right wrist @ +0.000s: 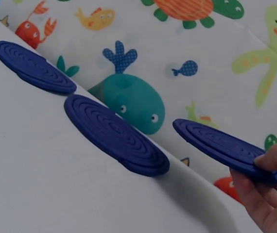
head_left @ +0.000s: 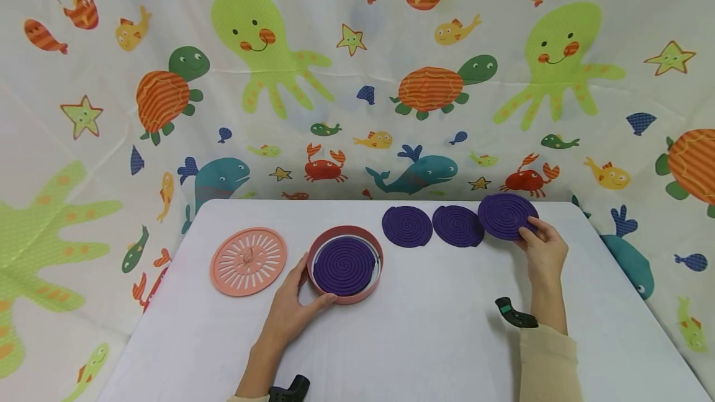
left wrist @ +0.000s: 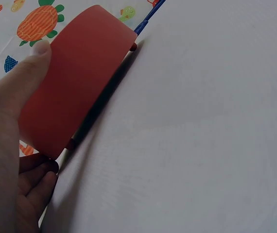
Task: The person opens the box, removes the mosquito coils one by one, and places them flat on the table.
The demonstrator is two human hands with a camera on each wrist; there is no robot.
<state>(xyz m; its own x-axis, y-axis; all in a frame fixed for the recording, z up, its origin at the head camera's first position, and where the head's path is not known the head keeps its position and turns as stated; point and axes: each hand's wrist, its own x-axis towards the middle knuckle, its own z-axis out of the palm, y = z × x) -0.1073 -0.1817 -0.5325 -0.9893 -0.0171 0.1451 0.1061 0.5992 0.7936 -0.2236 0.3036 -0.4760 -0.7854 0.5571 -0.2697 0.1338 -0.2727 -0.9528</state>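
My left hand [head_left: 293,306] grips the near left side of a round pink mosquito coil box [head_left: 373,290], its thumb along the outer wall. The left wrist view shows the box's smooth side wall [left wrist: 82,80] under that thumb. A purple mosquito coil [head_left: 344,265] lies flat inside the box. Over at the back right, my right hand [head_left: 544,250] pinches another purple mosquito coil [head_left: 505,216] by its edge, with the thumb on top. In the right wrist view this coil [right wrist: 221,143] is raised off the table, and a shadow falls below it.
Two more purple coils [head_left: 407,226] [head_left: 457,226] lie side by side along the table's back edge. A slotted pink lid [head_left: 262,278] lies left of the box on the white table [head_left: 424,340]. Behind hangs a curtain [head_left: 341,85] printed with sea animals.
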